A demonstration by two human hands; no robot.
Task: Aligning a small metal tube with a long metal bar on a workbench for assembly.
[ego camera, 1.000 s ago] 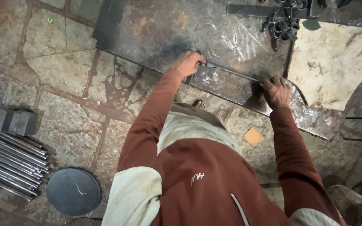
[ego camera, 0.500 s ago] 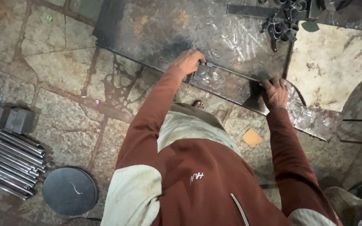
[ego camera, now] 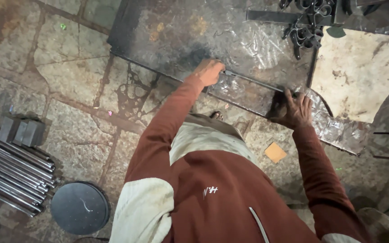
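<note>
Hands on a thin metal bar

Sleeves in red-brown fill the near part of the view, with a pale cloth over the shoulder. Down low at the left, a round dark disc (ego camera: 80, 208) lies on the stone floor (ego camera: 68, 76). Just beyond it sits a bundle of shiny steel rods (ego camera: 12, 168), and small grey metal blocks (ego camera: 22, 131) rest at the top of the bundle. A small tan square (ego camera: 275, 152) lies on the floor near the right arm.

Farther out, both hands reach to a big dark metal sheet (ego camera: 172, 31) that lies flat on the floor. A thin metal bar (ego camera: 253, 83) runs across the near part of the sheet. The left hand (ego camera: 210, 72) is curled shut around one end of the bar. The right hand (ego camera: 294, 109) presses down with spread fingers at the other end, touching it. The two hands are well apart, with the bar between them. Crinkly clear plastic (ego camera: 338, 128) lies under the right hand.

At the far edge sits a heap of curly black iron pieces (ego camera: 309, 27), beside a pale stone slab (ego camera: 361, 74)
</note>
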